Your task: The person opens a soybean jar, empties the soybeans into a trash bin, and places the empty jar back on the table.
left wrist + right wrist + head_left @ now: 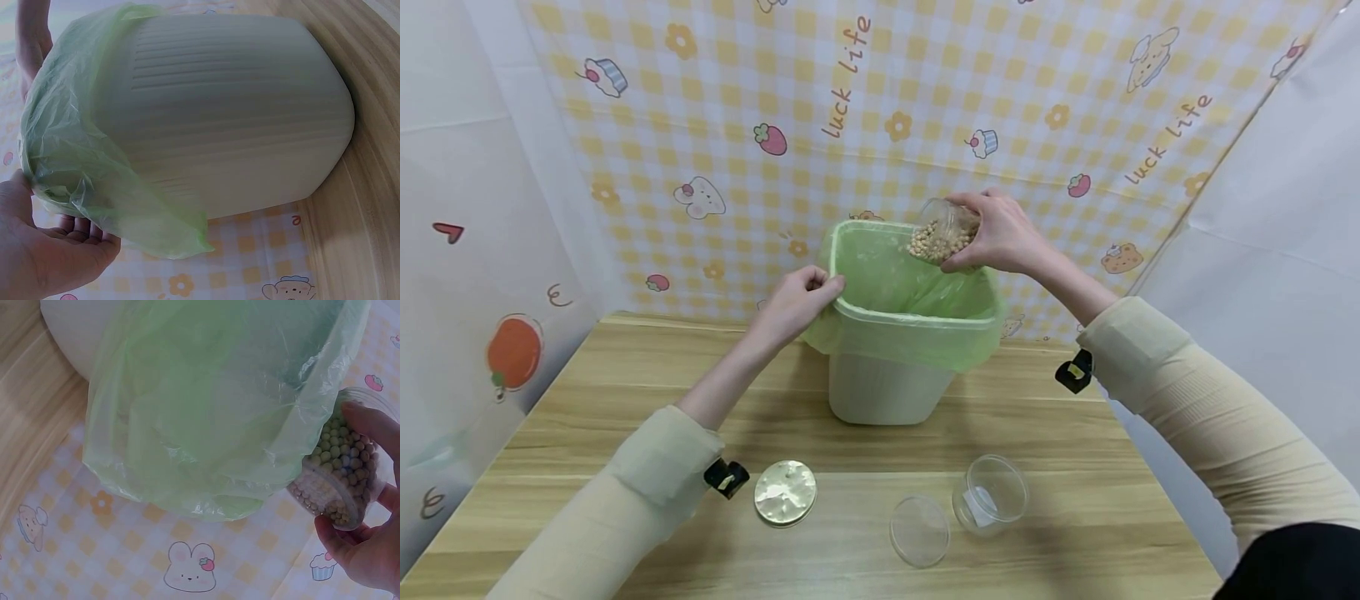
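1. My right hand point(1000, 233) gripped a clear jar of beans point(942, 233), fingers point(369, 428) and thumb curled round its wall. The jar lay tilted, mouth toward the bin opening, over the far right part of the rim.
2. My left hand point(793, 304) pinched the green liner bag point(917, 333) at the near left rim, fingers point(78, 225) bent lightly against the plastic.
3. The bin point(883, 387), pale and ribbed, stood upright on the table point(1075, 500) toward its far edge. The bag was folded over its rim and hung partway down the outside.
4. Nearer to me on the table lay a silver lid point(785, 492), a clear round lid point(919, 530) and an empty clear jar point(991, 495) resting on its side, just beside the clear lid.
5. A yellow checked backdrop point(925, 108) with cartoon prints stood behind the bin.
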`<state>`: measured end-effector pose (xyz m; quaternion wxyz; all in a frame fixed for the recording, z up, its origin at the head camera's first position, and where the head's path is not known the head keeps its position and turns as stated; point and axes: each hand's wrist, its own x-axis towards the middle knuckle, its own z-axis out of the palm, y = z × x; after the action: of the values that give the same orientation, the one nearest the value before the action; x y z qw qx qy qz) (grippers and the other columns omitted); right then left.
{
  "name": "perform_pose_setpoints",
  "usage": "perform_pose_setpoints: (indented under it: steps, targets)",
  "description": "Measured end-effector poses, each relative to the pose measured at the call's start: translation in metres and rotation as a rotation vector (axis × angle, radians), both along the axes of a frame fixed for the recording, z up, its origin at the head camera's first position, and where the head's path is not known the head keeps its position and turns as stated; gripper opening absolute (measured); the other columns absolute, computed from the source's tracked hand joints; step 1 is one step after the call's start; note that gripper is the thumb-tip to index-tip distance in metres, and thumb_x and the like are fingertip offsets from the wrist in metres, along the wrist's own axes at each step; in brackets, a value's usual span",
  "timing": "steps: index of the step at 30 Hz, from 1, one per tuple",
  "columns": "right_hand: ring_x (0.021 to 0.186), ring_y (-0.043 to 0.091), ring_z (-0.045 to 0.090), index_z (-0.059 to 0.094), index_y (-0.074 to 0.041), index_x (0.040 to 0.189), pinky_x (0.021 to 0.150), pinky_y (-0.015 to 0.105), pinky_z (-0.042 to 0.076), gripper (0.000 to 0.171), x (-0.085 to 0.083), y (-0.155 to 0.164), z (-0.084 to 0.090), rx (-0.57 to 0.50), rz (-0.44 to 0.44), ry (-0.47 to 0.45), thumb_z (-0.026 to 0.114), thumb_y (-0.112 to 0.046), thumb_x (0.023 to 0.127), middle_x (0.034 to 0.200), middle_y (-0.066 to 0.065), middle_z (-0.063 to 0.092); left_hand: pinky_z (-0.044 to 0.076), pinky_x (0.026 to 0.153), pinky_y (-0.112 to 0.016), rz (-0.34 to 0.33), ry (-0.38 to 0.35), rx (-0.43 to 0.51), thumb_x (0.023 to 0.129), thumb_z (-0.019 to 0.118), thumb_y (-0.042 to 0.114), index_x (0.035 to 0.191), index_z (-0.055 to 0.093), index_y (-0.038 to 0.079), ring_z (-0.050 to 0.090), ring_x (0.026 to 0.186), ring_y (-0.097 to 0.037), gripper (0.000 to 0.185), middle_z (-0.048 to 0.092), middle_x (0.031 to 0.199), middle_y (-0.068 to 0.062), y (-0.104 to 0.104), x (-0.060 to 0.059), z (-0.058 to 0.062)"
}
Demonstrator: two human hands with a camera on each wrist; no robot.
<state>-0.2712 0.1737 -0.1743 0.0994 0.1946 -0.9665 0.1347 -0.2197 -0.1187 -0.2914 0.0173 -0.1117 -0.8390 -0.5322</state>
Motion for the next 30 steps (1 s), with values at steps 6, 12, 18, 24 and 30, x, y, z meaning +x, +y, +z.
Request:
perform_pose_setpoints:
  steps: [6, 12, 18, 24, 30]
  targets:
    - [0.120, 0.038, 0.049, 0.051, -0.013, 0.151, 0.101, 0.057, 0.045, 0.096, 0.0005, -0.0007, 0.0003, 0.005, 0.004, 0.009, 0.093, -0.028, 0.066, 0.133, 0.024, 0.057, 0.043, 0.073, -0.031, -0.003, -0.006, 0.012, 0.101, 0.055, 0.041, 0.103, 0.059, 0.009, 0.050, 0.080, -0.019, 0.033, 0.054, 0.089, -0.003, 0.0005, 0.0001, 0.0000]
    - [0.118, 0.037, 0.049, 0.052, -0.013, 0.150, 0.098, 0.055, 0.046, 0.096, 0.0013, -0.0020, 0.0007, 0.002, 0.004, 0.014, 0.093, -0.026, 0.065, 0.132, 0.024, 0.056, 0.043, 0.073, -0.031, -0.003, -0.017, 0.018, 0.101, 0.054, 0.042, 0.103, 0.059, 0.009, 0.049, 0.081, -0.019, 0.033, 0.054, 0.090, -0.003, 0.0005, 0.0000, 0.0001]
    - [0.120, 0.037, 0.049, 0.053, -0.013, 0.150, 0.098, 0.055, 0.045, 0.096, 0.0008, -0.0030, 0.0009, 0.005, 0.010, 0.024, 0.094, -0.025, 0.064, 0.134, 0.024, 0.058, 0.043, 0.073, -0.031, -0.003, -0.020, 0.015, 0.101, 0.054, 0.041, 0.103, 0.059, 0.009, 0.049, 0.081, -0.019, 0.033, 0.054, 0.090, -0.002, 0.0006, -0.0003, -0.0001]
    - [0.121, 0.039, 0.048, 0.053, -0.013, 0.150, 0.100, 0.057, 0.044, 0.095, 0.0013, -0.0031, 0.0012, 0.016, 0.020, 0.025, 0.093, -0.025, 0.065, 0.135, 0.025, 0.055, 0.042, 0.073, -0.031, -0.003, -0.019, 0.010, 0.101, 0.054, 0.042, 0.103, 0.059, 0.009, 0.049, 0.080, -0.019, 0.033, 0.054, 0.090, -0.003, 0.0004, -0.0003, -0.0010]
    - [0.121, 0.039, 0.048, 0.053, -0.014, 0.150, 0.101, 0.057, 0.044, 0.095, 0.0010, -0.0034, 0.0019, 0.017, 0.023, 0.024, 0.093, -0.024, 0.064, 0.135, 0.025, 0.054, 0.042, 0.073, -0.031, 0.000, -0.021, 0.012, 0.101, 0.054, 0.042, 0.104, 0.058, 0.009, 0.049, 0.081, -0.019, 0.034, 0.053, 0.090, -0.003, 0.0003, -0.0002, -0.0014]
